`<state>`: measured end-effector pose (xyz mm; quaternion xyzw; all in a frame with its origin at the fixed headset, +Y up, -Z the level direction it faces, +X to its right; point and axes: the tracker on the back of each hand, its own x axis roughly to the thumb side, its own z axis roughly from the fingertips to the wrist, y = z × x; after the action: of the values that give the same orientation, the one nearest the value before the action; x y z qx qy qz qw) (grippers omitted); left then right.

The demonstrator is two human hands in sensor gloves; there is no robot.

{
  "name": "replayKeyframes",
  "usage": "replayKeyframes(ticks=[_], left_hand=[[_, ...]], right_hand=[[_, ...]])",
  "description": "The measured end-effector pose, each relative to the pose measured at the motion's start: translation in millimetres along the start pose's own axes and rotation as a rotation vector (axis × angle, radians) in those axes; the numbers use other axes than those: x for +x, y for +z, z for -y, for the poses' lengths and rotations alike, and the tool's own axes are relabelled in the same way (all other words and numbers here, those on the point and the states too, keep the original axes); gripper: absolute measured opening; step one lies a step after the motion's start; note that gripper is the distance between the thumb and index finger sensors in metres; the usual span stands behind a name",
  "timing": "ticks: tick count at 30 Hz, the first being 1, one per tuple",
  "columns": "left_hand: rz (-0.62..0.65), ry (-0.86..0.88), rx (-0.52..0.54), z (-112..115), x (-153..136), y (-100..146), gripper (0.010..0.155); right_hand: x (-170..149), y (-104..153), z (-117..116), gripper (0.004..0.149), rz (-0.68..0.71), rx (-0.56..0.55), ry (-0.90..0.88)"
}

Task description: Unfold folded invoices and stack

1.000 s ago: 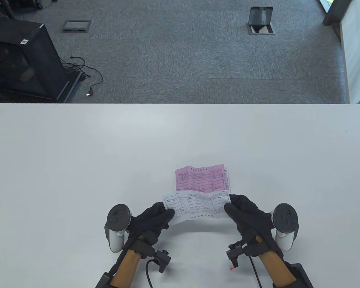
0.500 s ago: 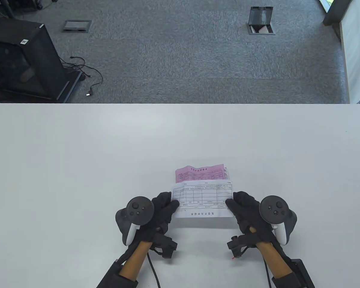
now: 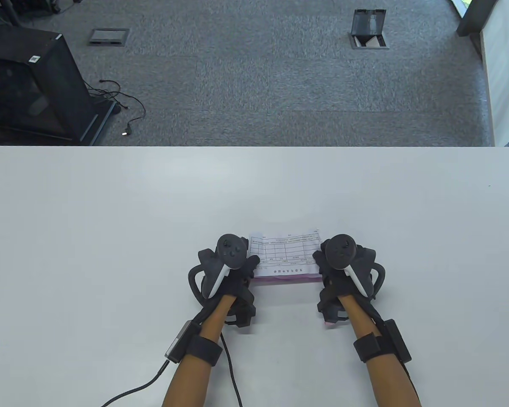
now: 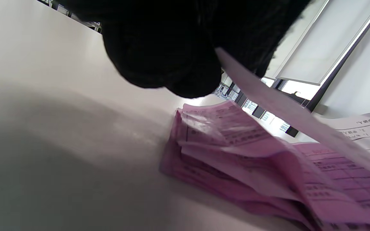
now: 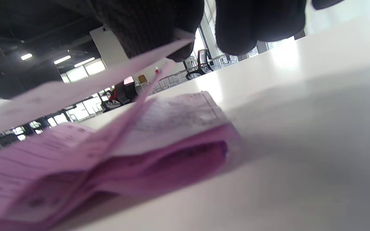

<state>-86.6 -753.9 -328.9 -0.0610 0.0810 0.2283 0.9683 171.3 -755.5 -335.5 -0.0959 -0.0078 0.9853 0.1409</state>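
Note:
A white unfolded invoice (image 3: 284, 251) with a printed grid is held flat just above a stack of pink invoices (image 3: 286, 279), covering nearly all of it. My left hand (image 3: 253, 262) pinches the sheet's left end and my right hand (image 3: 319, 259) pinches its right end. In the left wrist view the sheet (image 4: 268, 99) runs out from between black gloved fingers (image 4: 162, 54) over the creased pink stack (image 4: 246, 154). The right wrist view shows the sheet (image 5: 85, 86) clamped in the fingers (image 5: 153, 25), a small gap above the stack (image 5: 146, 144).
The white table (image 3: 110, 220) spreads wide on every side of the stack. Its far edge meets grey carpet, with a black cabinet (image 3: 29, 85) and loose cables on the floor at the far left. Cables trail from both forearms toward the near edge.
Both hands have carried the white invoice away from me and lowered it over the pink stack, which it now covers. The hands have turned palm down, trackers on top.

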Motion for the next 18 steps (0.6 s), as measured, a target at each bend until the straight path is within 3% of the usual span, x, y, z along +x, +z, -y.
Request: replayKeyframes(ticks=[6,12,18], left_hand=[[-0.042,-0.051,-0.059,20,-1,-16,0.061],[-0.085,-0.146,-0.076,23,7,-18,0.068],[-0.109,-0.284,-0.066,24,12,-18,0.078]], right_hand=[[3,-11,-15,0.032,-0.016,0.064,0.114],[4,-15,-22,0.032,-0.053,0.141,0.203],[5,-12,-21,0.039,-0.081,0.123,0.246]])
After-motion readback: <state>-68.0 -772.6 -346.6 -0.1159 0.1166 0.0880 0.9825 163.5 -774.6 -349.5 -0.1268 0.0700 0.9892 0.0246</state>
